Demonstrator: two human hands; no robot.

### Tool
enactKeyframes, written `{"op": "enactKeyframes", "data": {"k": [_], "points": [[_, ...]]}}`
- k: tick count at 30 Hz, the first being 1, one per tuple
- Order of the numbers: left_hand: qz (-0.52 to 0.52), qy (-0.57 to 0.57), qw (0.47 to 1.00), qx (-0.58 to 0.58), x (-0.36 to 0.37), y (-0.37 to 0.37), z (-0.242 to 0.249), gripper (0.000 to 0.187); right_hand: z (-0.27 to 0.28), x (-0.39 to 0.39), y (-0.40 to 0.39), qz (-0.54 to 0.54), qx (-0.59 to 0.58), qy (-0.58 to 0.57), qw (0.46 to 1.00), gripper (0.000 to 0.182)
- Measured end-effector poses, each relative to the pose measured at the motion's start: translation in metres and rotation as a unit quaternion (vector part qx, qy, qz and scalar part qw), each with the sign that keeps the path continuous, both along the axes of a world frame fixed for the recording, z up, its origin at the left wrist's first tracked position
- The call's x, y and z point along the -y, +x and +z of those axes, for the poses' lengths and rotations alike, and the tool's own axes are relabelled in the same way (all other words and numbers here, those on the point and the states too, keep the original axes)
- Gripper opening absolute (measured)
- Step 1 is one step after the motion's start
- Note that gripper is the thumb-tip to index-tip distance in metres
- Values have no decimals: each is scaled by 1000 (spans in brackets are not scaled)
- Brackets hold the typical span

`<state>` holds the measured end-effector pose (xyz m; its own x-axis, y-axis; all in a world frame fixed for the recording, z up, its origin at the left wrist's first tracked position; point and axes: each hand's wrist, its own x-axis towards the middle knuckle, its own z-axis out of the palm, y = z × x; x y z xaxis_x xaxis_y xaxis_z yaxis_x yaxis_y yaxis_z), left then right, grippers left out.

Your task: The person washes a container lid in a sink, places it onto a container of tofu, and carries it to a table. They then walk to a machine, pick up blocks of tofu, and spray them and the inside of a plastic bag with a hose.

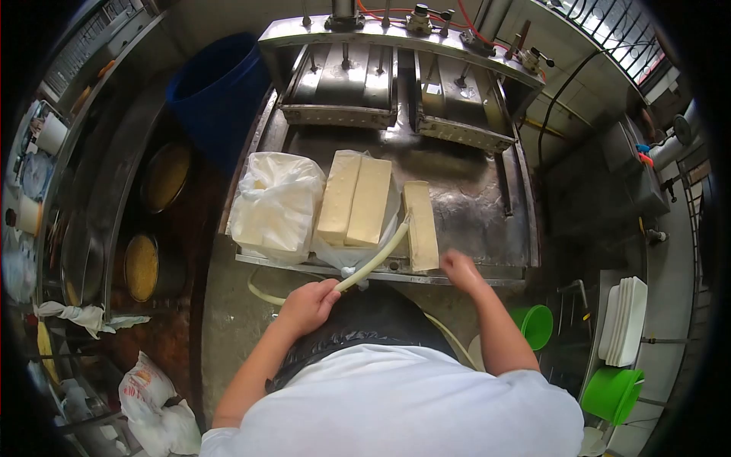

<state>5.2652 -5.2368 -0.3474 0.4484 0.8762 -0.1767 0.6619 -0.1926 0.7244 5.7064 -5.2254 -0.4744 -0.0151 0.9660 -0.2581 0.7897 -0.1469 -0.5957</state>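
My left hand (308, 305) is closed around a pale flexible hose (373, 263), whose end reaches up to a single long cream block (421, 228) that looks like tofu. Beside the lower right end of that block is my right hand (460, 270), its fingers curled in; whether anything is inside them is hidden. Two similar thick blocks (356, 199) lie side by side on an opened clear plastic bag (335, 255). Left of them, a wrapped bundle (276, 206) sits in white translucent plastic. All rest on a wet steel table (480, 206).
Two perforated metal press trays (339, 114) stand under a steel press frame (411, 34) at the back. A blue barrel (217, 91) is at the left, near pots of yellowish contents (142, 266). Green buckets (614, 396) and stacked white trays (626, 320) are at the right.
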Motion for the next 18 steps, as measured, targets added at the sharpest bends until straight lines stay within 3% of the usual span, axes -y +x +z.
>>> {"op": "enactKeyframes", "data": {"k": [1,2,4,5,7,9,12,18], "points": [[-6,-28,999,-17,-2,-2,0,23,8,13,17,129,81,-95,984,22],[-8,-31,999,-16,-2,-2,-1,23,21,21,19,127,82,-98,984,22],[-13,-47,998,-35,-2,-4,-1,24,44,36,19,108,224,-255,934,24],[-17,-46,998,-34,-4,-5,-2,24,43,33,17,104,224,-255,935,24],[-34,-54,998,-24,-3,-6,-6,25,38,14,6,-34,102,24,994,23],[-44,-51,998,-14,-3,-3,-4,25,29,-21,-18,-105,-6,131,986,21],[-51,-50,997,-12,-6,2,5,26,-1,-76,-49,-130,-40,201,970,21],[-47,-37,998,-5,-2,5,15,24,-39,-181,-64,-227,16,310,923,28]]}}
